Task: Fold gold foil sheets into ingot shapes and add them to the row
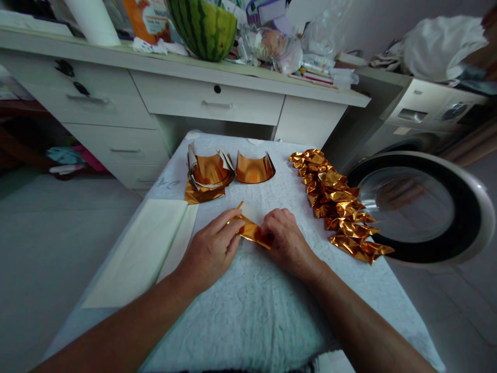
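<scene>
Between my two hands is a sheet of gold foil paper (251,231), partly folded, its pale back showing along the far side. My left hand (217,243) pinches the sheet's left end between thumb and fingers. At the other end, my right hand (285,235) grips the foil with curled fingers. Beyond them stand a stack of curved gold foil sheets (209,171) and a smaller curved gold piece (255,168). Folded gold foil pieces (334,199) lie in an overlapping row to the right. Left of my left hand lies white paper (140,254).
A light cloth (248,311) covers the table under my hands. Behind it is a white desk (248,70) with drawers, holding a cut watermelon (204,31) and plastic bags. The round door (419,207) of a washing machine hangs open by the table's right edge.
</scene>
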